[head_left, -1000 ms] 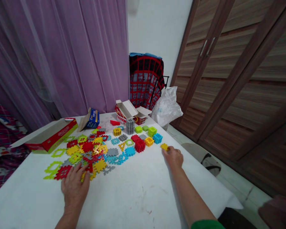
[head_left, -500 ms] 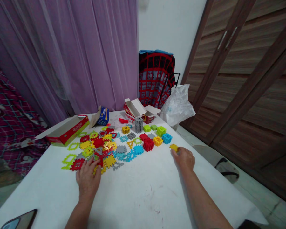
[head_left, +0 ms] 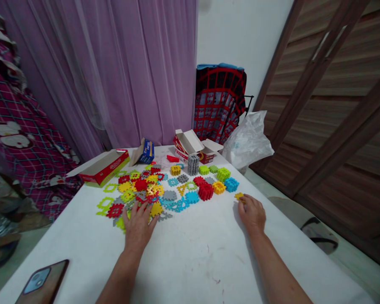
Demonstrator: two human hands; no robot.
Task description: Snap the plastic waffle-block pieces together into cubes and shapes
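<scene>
On the far side of my desk [head_left: 193, 253] are standing three open cartons. The red-green box [head_left: 106, 172] is at the left, its pale inner side showing. The blue box [head_left: 148, 152] has its opening turned away from me, so I cannot tell what is inside. The red box [head_left: 181, 146] has white flaps raised; one more flap beside it could belong to a second carton, I cannot tell. Beyond the desk, a whitish bag [head_left: 248, 141] is half see-through, and its content is not clear.

The phone [head_left: 44, 280] is cut by the bottom edge, and both my forearms also.

My right hand [head_left: 253, 213] is pinching the yellow piece [head_left: 239, 196], near the right edge of the desk; my fingers cover a part of it. It looks flat, with a toothed border. My left hand [head_left: 137, 224] is spread, not clenched, over the near side of the pile [head_left: 141, 185]; what lies under the palm is hidden. The pile is flat toothed pieces, red, yellow, green, blue and grey, many overlapping. Between it and my right hand is the red stack [head_left: 205, 191].
</scene>
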